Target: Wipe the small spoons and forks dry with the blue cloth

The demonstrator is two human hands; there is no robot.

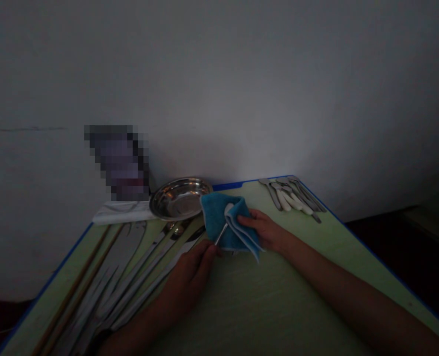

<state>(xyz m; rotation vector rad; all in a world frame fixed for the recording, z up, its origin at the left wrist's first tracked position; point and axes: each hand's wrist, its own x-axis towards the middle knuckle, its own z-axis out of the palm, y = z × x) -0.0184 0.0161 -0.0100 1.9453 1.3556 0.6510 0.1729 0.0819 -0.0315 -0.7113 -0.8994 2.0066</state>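
Note:
My left hand [195, 264] is closed around the handle of a metal spoon [222, 234], whose bowl end points up and away to the right. A blue cloth [217, 212] with a pale edge lies behind and partly around the spoon's bowl. Gripping that cloth from its right side is my right hand [262, 228], with the thumb on the near fold and the other fingers mostly hidden behind it. Both hands are above the middle of the pale green table [264, 301].
A shiny steel bowl [180, 198] stands at the back by the wall. Long utensils [130, 277] and wooden chopsticks [78, 279] lie along the left. Several pieces of cutlery [293, 195] are at the back right. A blurred-out upright object [121, 163] stands beside a white folded cloth [123, 211].

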